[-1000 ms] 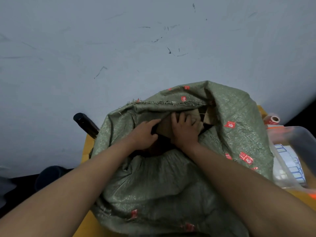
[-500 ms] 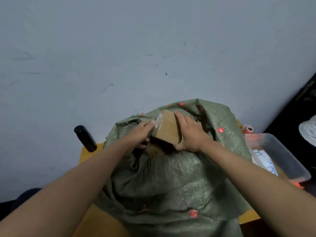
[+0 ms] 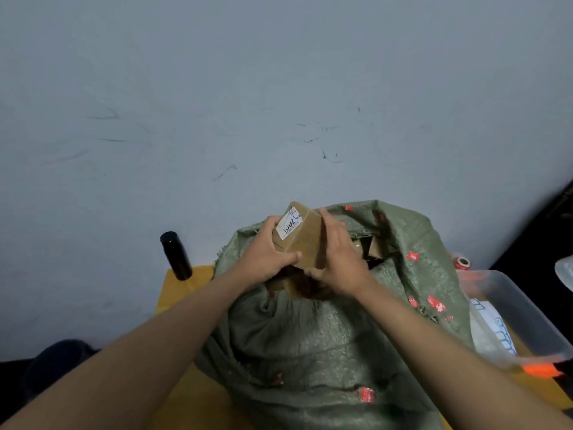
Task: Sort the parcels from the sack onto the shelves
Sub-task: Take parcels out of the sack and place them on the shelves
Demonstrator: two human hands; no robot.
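A green woven sack [image 3: 313, 336] with red marks lies open on a yellow table [image 3: 183, 290]. Above its mouth I hold a small brown cardboard parcel [image 3: 305, 240] with a white label on its top left face. My left hand [image 3: 266, 256] grips the parcel's left side, thumb across the front. My right hand [image 3: 339, 259] clasps its right side. More brown cardboard [image 3: 370, 248] shows inside the sack's opening to the right. No shelves are in view.
A black bottle [image 3: 176, 256] stands on the table at the left, against the grey wall. A clear plastic bin [image 3: 524, 318] with paper sheets sits to the right of the sack, with a red-and-white roll [image 3: 462, 262] behind it.
Both hands went from reaching inside the sack to lifting the brown parcel out; it now sits higher above the opening, with its label facing me.
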